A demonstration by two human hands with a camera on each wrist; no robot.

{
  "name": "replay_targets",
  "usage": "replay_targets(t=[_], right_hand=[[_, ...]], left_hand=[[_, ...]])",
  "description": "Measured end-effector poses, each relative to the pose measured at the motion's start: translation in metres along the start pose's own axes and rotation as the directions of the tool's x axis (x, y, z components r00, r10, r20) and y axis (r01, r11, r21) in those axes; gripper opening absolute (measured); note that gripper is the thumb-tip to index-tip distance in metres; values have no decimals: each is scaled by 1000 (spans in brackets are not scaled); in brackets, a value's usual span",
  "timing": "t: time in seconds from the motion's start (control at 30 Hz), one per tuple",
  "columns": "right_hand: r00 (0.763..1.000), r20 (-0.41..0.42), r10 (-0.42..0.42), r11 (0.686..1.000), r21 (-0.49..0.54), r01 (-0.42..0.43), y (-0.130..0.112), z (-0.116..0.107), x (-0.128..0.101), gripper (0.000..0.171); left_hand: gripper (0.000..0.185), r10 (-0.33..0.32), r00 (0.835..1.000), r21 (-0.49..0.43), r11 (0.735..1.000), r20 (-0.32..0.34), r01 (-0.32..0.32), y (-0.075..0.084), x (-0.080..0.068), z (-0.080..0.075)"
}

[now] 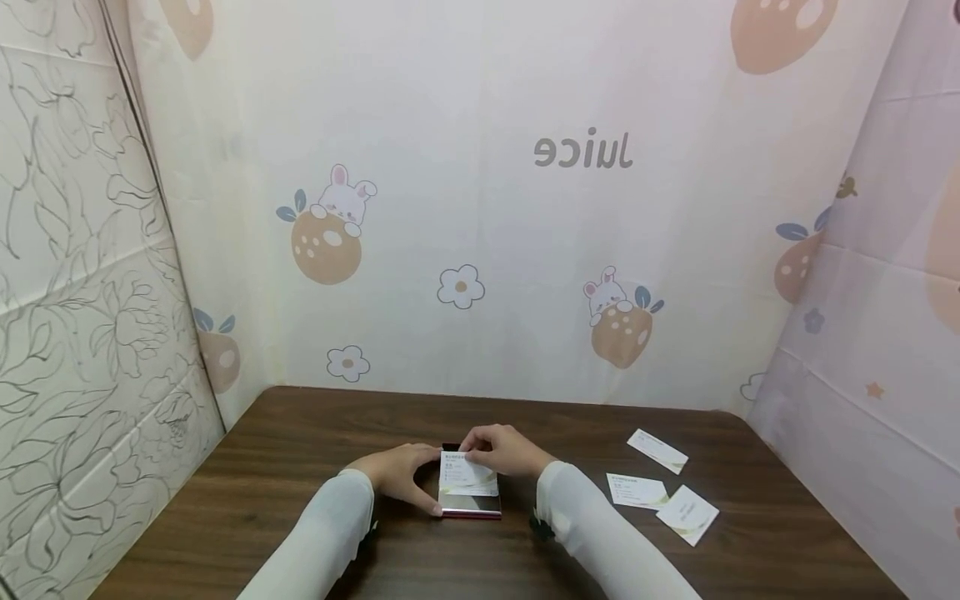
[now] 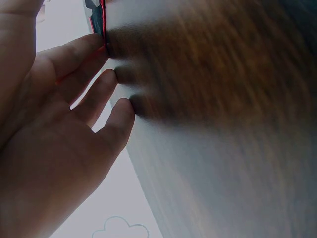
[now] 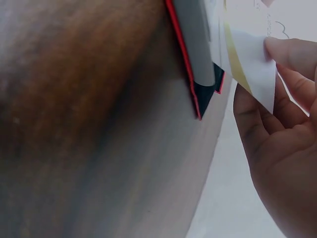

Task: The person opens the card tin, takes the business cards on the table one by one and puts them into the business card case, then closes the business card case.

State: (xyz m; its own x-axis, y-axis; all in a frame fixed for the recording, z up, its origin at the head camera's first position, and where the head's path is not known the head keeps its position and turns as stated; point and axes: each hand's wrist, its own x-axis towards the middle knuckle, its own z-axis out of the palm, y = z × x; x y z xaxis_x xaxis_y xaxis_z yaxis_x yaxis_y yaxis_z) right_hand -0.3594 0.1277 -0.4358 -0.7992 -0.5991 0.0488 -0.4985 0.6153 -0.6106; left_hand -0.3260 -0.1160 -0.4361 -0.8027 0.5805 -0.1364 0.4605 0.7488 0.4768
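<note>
- The card could be bent or jammed if it is pushed in askew against the case rim.
- The case could be slid on the surface if it is braced too loosely.
- The card is pinched by the right hand over the case.
- The case's left edge is touched by the left hand, fingers nearly straight.
- 3 cards lie well apart to the right.
</note>
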Motion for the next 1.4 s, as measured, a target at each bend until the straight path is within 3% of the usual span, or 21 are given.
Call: replay_targets(t=[0.5,0.8,1.07,1.4], right_hand=[[999,37,10,1000,-21,-9,4,5,-6,6],[993,119,-17,999,-40,22,-3,10,-13,5],[993,120,-8,995,-94,20,-4,10,-14,5],[990,136,-19,997,-72,29,-3,9,-16,8]], left_hand=[[96,-14,1000,17,1000,14,14,0,2,2],[95,-10,1000,19,1000,17,9,-2,-1,1],[95,-11,1000,1,1000,12,11,-1,-1,0],[94,-2,1000,1,1000,8,2,-1,-1,0]])
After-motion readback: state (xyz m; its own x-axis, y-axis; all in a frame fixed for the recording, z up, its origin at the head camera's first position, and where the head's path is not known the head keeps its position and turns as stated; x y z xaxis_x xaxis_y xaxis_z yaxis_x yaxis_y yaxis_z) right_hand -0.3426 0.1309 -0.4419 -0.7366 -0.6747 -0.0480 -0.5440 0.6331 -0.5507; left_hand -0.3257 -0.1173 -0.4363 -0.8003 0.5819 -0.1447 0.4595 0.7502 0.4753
